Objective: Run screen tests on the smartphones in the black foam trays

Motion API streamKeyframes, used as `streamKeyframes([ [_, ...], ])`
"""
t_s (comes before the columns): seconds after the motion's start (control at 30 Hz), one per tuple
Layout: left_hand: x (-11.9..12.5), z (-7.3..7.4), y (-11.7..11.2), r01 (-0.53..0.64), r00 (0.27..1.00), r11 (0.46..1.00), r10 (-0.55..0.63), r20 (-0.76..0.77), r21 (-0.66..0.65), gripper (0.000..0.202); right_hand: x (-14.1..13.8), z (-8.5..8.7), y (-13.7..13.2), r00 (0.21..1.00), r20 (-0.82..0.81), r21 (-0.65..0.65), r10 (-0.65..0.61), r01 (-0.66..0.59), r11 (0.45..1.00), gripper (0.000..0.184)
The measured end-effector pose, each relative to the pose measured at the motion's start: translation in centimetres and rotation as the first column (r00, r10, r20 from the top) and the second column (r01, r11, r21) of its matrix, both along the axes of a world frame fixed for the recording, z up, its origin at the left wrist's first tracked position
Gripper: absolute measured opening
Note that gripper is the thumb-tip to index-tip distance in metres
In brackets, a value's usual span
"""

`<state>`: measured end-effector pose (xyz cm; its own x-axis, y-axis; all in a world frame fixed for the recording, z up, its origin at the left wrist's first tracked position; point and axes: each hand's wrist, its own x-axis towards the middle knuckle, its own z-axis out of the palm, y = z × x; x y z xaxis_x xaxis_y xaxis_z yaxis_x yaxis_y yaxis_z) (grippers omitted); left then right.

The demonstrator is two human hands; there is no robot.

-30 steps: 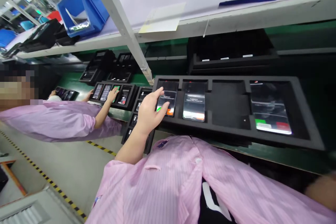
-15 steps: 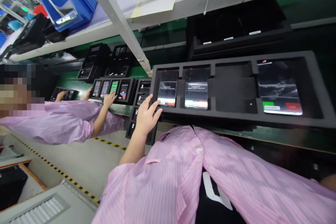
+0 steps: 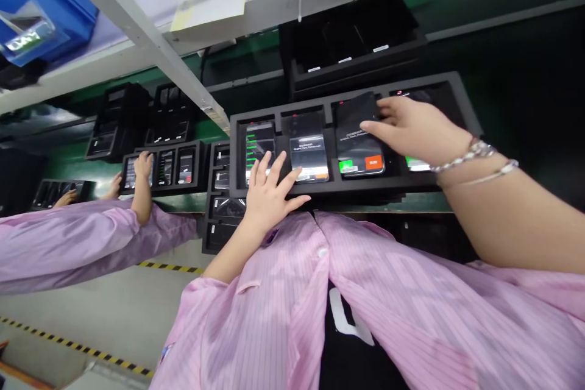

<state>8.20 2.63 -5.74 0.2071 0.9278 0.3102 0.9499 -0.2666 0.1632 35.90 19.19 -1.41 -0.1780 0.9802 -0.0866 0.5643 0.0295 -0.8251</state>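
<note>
Long tray (image 3: 234, 155): We see black foam divided into four slots, each with a phone in it.
First phone (image 3: 259, 136): Green lines of text light its screen in the leftmost slot.
Second phone (image 3: 307, 137): It lies in the next slot, a pale band of glare across its glass.
Third phone (image 3: 359, 146): It sits in the third slot, green and orange buttons glowing along its lower end.
Fourth phone (image 3: 417, 164): We glimpse it in the last slot, partly hidden by the right hand (image 3: 411, 125).
Left hand (image 3: 269, 195): Fingers fan loosely over the front rim and the lower ends of the first two phones.
Right grip: Thumb and fingers pinch the third phone's upper right edge.
Edges: The long tray's front rim runs close to the bench edge; stacked trays (image 3: 356, 30) stand just behind it, while a crosswise tray (image 3: 205, 225) stands just beyond its left end.
Open room: Bare slot floor shows to the fourth phone's right.
Writing: On the third phone we read what is probably "Qinghai", though the print is small; white labels (image 3: 345, 60) on the stacked trays are too tiny for us to read.
Neighbor: A co-worker's hand (image 3: 144, 167) reaches over a shorter tray (image 3: 200, 164) of phones.
</note>
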Motion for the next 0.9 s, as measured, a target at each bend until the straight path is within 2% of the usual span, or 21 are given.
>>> streamKeyframes([
  [0.03, -0.1, -0.2, 0.0, -0.018, 1.000, 1.000, 0.018, 0.016, 0.003, 0.067, 0.4, -0.1, -1.0, 0.996, 0.053, 0.149, 0.068, -0.075, 0.986, 0.043],
  [0.07, -0.2, -0.3, 0.0, -0.035, 0.999, 0.999, 0.035, 0.027, 0.009, 0.071, 0.8, -0.3, -2.2, 0.982, 0.109, 0.297, 0.151, -0.177, 0.938, 0.043],
  [0.1, -0.3, -0.4, -0.1, -0.049, 0.998, 0.999, 0.048, 0.035, 0.017, 0.073, 1.1, -0.5, -3.5, 0.961, 0.158, 0.420, 0.229, -0.275, 0.865, 0.040],
  [0.13, -0.3, -0.5, -0.1, -0.056, 0.998, 0.998, 0.055, 0.037, 0.026, 0.075, 1.3, -0.9, -4.8, 0.938, 0.186, 0.498, 0.292, -0.346, 0.795, 0.036],
  [0.17, -0.3, -0.6, 0.0, -0.056, 0.998, 0.998, 0.055, 0.036, 0.036, 0.075, 1.3, -1.4, -5.9, 0.924, 0.191, 0.530, 0.332, -0.382, 0.757, 0.033],
  [0.2, -0.3, -0.6, 0.0, -0.051, 0.998, 0.997, 0.049, 0.034, 0.051, 0.075, 1.3, -1.9, -6.8, 0.913, 0.196, 0.528, 0.358, -0.406, 0.746, 0.029],
  [0.3, -0.4, -0.8, 0.1, -0.048, 0.998, 0.994, 0.044, 0.044, 0.102, 0.074, 1.2, -3.3, -8.2, 0.885, 0.242, 0.460, 0.397, -0.465, 0.757, 0.024],
  [0.37, -0.5, -1.0, 0.2, -0.061, 0.997, 0.993, 0.055, 0.063, 0.105, 0.074, 1.8, -3.4, -8.3, 0.882, 0.256, 0.448, 0.396, -0.471, 0.760, 0.026],
  [0.53, -0.5, -1.5, 0.5, -0.077, 0.996, 0.988, 0.069, 0.061, 0.136, 0.076, 6.2, -1.9, -8.8, 0.960, 0.218, 0.573, 0.178, -0.273, 0.773, 0.026],
  [0.63, -0.4, -1.5, 0.5, -0.080, 0.996, 0.985, 0.073, 0.055, 0.155, 0.076, 8.3, -2.1, -9.3, 0.974, 0.211, 0.598, 0.087, -0.198, 0.777, 0.027],
  [0.8, -0.2, -1.3, 0.4, -0.055, 0.998, 0.977, 0.053, 0.015, 0.204, 0.076, 8.9, -3.5, -9.4, 0.957, 0.286, 0.540, 0.041, -0.196, 0.819, 0.023],
  [0.9, -0.1, -1.4, 0.4, -0.077, 0.997, 0.979, 0.075, 0.019, 0.190, 0.077, 8.5, -3.1, -9.6, 0.976, 0.210, 0.545, 0.056, -0.164, 0.822, 0.031],
])
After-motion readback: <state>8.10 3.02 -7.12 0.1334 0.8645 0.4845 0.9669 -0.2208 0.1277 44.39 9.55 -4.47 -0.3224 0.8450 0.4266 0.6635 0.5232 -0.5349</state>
